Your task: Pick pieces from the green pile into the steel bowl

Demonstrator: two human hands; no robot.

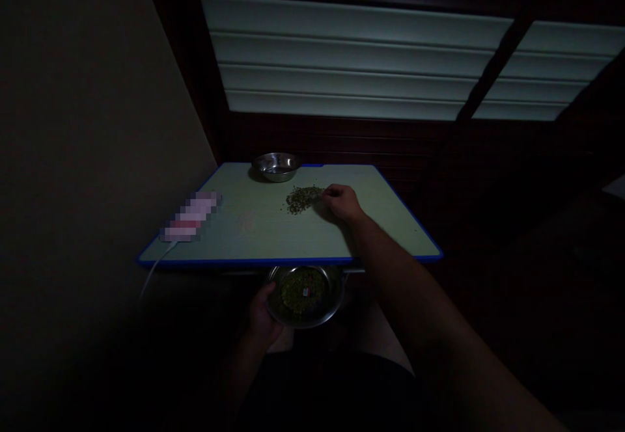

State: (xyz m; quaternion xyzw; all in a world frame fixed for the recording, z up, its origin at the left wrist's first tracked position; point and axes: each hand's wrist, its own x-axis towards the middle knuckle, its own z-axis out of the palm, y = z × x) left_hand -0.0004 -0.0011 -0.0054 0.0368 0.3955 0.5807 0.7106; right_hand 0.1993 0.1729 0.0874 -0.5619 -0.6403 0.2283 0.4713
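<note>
My left hand [265,315] is wrapped round the left rim of a shallow metal bowl [328,311], held below the table's front edge. Inside lie many small green grains or beans [295,289], with a small white and red piece [306,292] on top. On the table, a loose pile of similar small greenish-brown grains [299,199] is spread out. At the pile's right side is my right hand [342,202], its fingers curled and pinched together; what they hold, if anything, is too dark to make out.
The pale table [273,240] has a blue rim. A second metal bowl [277,175] stands at its back edge. At the left lies a blurred pinkish object [190,218] with a white cable [155,268] hanging off the front. Dark wood panelling with pale slats rises behind; a wall [107,94] is left.
</note>
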